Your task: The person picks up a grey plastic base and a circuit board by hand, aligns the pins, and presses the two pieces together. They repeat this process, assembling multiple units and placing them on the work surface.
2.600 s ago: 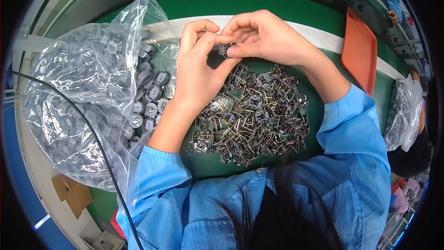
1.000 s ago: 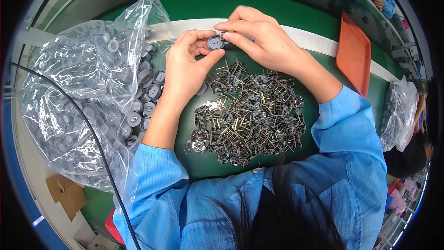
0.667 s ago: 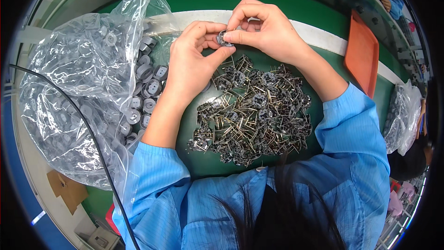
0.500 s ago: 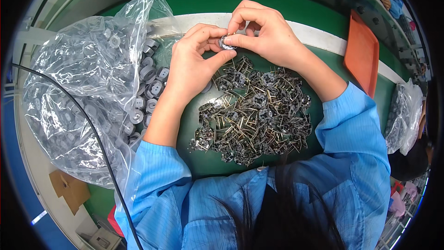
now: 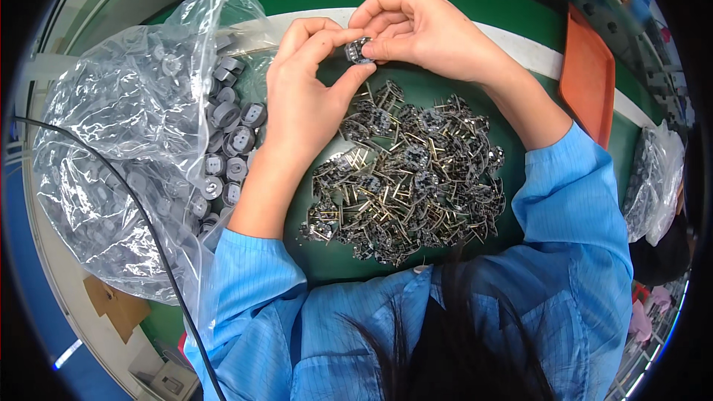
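Observation:
Between both hands, above the far side of the bench, is a small round circuit board [image 5: 358, 50] with its dark component side showing. My left hand [image 5: 308, 78] pinches its left side between thumb and fingers. The thumb and fingertips of my right hand [image 5: 416, 33] close on its right side. Whether a grey housing sits behind the board is hidden by the fingers. Nearer to me lies a heap of similar round boards with gold pins [image 5: 405, 178]. Left of my left forearm, several grey round plastic housings [image 5: 238, 141] spill from a clear plastic bag [image 5: 126, 141].
A black cable [image 5: 141, 204] crosses over the bag on the left. An orange tray [image 5: 587, 78] leans at the far right, with another clear plastic bag [image 5: 653, 182] nearer to me. A white strip [image 5: 512, 46] runs along the green bench. A cardboard piece [image 5: 115, 304] lies lower left.
Both hands have moved slightly away from me and to the left with the small part. It has turned, so more of its dark component side faces up.

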Tool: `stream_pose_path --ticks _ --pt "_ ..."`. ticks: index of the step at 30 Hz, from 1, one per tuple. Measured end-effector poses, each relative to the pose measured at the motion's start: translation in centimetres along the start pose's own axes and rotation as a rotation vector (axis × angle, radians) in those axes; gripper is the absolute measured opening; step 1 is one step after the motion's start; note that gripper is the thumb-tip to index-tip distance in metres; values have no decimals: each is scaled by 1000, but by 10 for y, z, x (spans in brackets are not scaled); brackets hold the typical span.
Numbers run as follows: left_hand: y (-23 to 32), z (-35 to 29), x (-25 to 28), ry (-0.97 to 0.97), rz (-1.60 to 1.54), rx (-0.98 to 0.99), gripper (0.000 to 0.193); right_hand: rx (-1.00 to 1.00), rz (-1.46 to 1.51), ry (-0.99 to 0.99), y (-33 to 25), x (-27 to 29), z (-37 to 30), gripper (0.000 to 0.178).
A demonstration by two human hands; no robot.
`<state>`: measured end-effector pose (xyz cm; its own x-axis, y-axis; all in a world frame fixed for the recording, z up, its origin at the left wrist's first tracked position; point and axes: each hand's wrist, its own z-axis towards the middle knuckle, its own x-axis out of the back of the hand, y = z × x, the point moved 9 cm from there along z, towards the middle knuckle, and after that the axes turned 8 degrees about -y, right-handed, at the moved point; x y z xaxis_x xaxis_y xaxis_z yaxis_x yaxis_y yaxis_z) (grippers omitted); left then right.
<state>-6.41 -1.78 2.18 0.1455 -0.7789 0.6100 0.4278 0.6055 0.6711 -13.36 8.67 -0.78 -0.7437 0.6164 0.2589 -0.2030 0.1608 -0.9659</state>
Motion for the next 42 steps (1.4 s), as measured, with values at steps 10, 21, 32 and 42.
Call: stream_pose_path --ticks 10,21,32,42 --pt "12 -38 22 -357 112 143 36 -32 -780 726 64 181 102 20" --pt "10 -62 18 -400 109 103 38 156 -154 30 11 74 58 21" --pt "-36 -13 3 -131 -600 384 49 -14 -406 -289 -10 -15 -29 20" --pt "-44 -19 -22 -129 -707 464 40 -126 -206 51 6 20 -24 14"
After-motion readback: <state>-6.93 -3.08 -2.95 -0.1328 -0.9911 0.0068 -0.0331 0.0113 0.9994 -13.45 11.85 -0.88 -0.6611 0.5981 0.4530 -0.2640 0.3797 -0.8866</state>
